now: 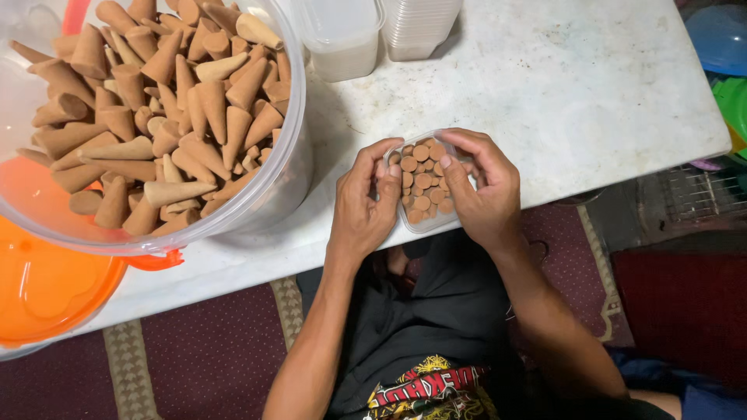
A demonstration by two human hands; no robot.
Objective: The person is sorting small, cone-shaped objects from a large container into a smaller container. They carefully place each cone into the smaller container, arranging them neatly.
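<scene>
upright, cones (421, 180) pack a small tub (429, 224), long axis table-edge-to-far, both hands (424, 194) clasping it.

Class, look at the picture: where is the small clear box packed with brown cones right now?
In the head view, the small clear box sits at the white table's near edge, right of centre, held between the left hand and right hand, right of the big cone tub.

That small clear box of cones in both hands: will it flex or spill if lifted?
The small clear box looks thin-walled, so it may flex under the left hand and right hand. It has no lid on, so tilting would likely spill the upright-packed brown cones.
</scene>
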